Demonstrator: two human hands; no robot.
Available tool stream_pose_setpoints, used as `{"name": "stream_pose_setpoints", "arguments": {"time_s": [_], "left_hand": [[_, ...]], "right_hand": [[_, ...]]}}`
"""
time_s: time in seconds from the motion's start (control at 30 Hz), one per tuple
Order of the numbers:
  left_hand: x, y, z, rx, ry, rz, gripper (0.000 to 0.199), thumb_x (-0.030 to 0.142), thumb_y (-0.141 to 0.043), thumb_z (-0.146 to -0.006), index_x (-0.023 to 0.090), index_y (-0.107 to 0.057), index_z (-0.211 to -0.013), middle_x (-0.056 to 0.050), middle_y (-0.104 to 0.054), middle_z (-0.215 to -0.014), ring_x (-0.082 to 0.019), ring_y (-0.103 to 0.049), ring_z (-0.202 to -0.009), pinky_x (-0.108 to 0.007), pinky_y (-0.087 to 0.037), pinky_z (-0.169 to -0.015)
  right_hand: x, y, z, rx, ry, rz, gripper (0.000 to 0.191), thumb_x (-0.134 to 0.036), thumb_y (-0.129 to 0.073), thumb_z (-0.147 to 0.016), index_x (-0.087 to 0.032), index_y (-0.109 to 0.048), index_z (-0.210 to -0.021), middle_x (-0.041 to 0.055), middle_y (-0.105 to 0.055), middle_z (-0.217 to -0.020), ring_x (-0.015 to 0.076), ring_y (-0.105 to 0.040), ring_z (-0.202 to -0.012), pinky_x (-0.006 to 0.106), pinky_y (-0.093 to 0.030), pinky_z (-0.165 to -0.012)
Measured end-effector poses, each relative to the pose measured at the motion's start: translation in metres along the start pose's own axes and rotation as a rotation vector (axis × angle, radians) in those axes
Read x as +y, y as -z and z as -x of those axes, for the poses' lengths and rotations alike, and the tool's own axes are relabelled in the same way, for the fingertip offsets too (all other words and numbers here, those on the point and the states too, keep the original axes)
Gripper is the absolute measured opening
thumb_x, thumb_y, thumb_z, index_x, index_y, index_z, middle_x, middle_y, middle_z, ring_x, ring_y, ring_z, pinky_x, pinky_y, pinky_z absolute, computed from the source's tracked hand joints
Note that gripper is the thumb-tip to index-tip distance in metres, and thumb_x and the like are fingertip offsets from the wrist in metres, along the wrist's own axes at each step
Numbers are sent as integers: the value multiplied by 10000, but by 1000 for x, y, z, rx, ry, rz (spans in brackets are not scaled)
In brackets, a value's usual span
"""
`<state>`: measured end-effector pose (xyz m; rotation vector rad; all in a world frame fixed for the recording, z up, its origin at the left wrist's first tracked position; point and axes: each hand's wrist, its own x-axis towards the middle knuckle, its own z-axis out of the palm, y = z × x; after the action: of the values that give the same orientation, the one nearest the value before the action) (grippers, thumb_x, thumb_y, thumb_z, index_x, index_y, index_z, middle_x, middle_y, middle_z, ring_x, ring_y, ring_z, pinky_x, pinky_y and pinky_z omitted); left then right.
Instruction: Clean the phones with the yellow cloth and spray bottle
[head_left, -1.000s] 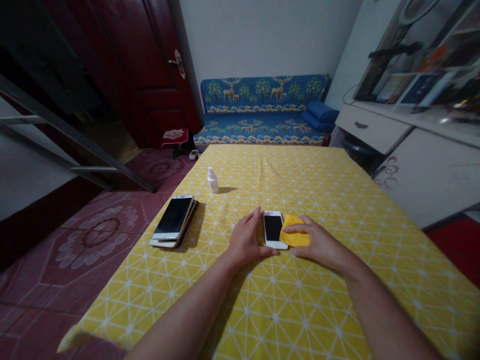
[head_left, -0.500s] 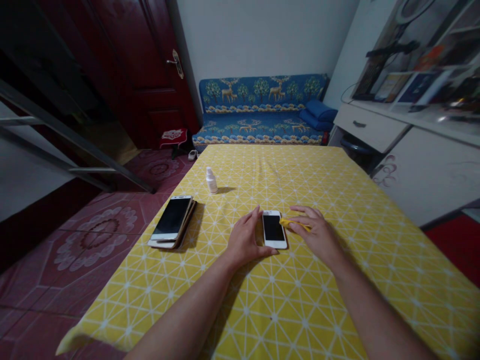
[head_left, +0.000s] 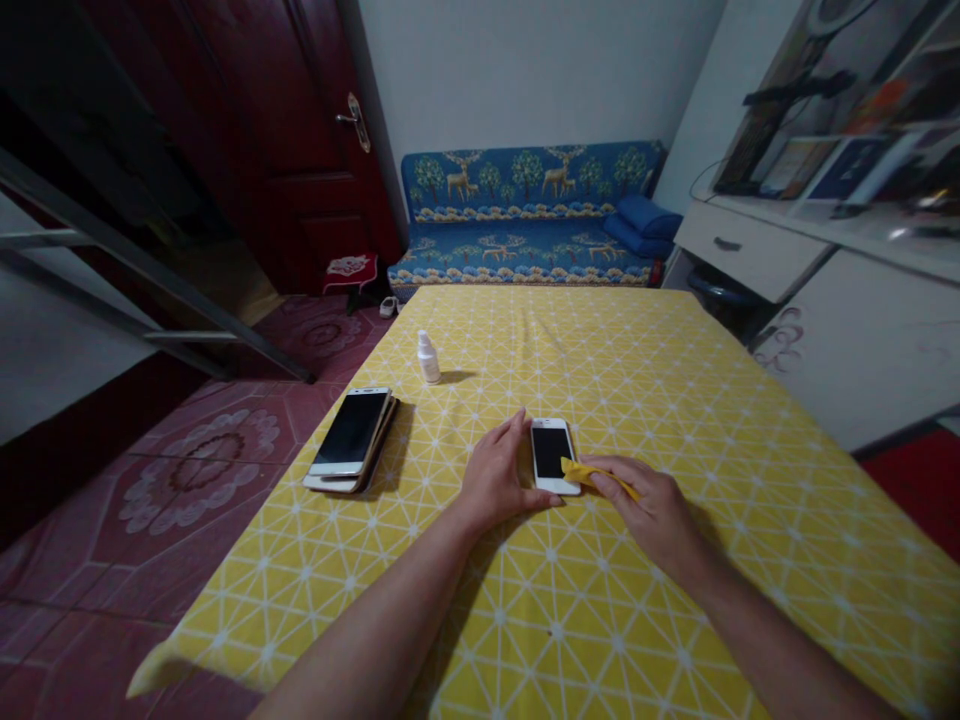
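Note:
A small white phone [head_left: 551, 450] with a dark screen lies face up on the yellow patterned tablecloth [head_left: 480, 620]. My left hand [head_left: 499, 475] rests at its left side, thumb along the lower edge and fingers by the upper left corner, spread around the phone. From the right, my right hand [head_left: 645, 500] pinches a folded yellow cloth [head_left: 581, 470], whose tip touches the phone's lower right part. A stack of larger phones [head_left: 351, 435] lies to the left, the top one white with a black screen. Behind them stands a small white bottle [head_left: 428, 358].
Beyond the table is a blue sofa [head_left: 517, 240] with a deer pattern. A white cabinet [head_left: 862, 320] holding various items stands at the right. On the left are a dark red door [head_left: 300, 150], a red-topped stool [head_left: 350, 268] and a metal ladder-like frame [head_left: 157, 250].
My right hand has moved toward me with the yellow cloth, from the phone's upper right edge to its lower right part, and its fingers have drawn together. The view has shifted slightly.

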<state>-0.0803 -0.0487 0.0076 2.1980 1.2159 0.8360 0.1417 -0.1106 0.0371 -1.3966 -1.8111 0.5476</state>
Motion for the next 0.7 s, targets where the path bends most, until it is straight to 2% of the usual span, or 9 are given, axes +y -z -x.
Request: {"name": "stream_pose_setpoints", "arguments": {"time_s": [0.1,0.2,0.33,0.47,0.7], "left_hand": [[0,0,-1,-14,-14,-4,1323,627,-860,-522,253,-141,-1568,-148,-505,-1469,-365,-436,-1369,-552,-368,-1113],[-2,1,-1,-29,-35,-12,1318,655,-844,-530,237,-147,-1568,-162,-475,-1495,-365,-412,-1392,-551,-349,-1130],[-5,5,1,-68,-82,-17,1214,661,-814,-587,251,-212,-1557,-152,-364,-1573,-362,-358,-1430,-550,-325,-1150],[-6,11,3,-114,-117,22,1053,585,-774,-704,294,-229,-1556,-112,-367,-1578,-324,-366,-1426,-520,-332,-1150],[1,18,0,-191,-73,54,1134,397,-799,-713,257,-87,-1585,-110,-461,-1521,-326,-322,-1450,-546,-238,-1187]], "right_hand": [[1,6,13,-64,153,118,229,-281,-533,-944,-310,-716,-1078,12,-734,-1174,223,-657,-1123,467,-493,-1021],[6,8,23,-135,210,194,296,-238,-541,-946,-357,-681,-1179,-21,-708,-1243,213,-648,-1164,507,-450,-1084],[10,8,28,-141,214,224,322,-220,-524,-956,-354,-663,-1214,-15,-680,-1290,217,-648,-1177,528,-459,-1080],[8,4,28,-128,210,285,331,-210,-500,-969,-349,-651,-1229,-15,-673,-1299,212,-656,-1165,511,-486,-1061],[-5,-9,20,-137,379,336,351,-175,-472,-988,-306,-607,-1284,-7,-698,-1262,197,-667,-1144,504,-508,-1046]]}}
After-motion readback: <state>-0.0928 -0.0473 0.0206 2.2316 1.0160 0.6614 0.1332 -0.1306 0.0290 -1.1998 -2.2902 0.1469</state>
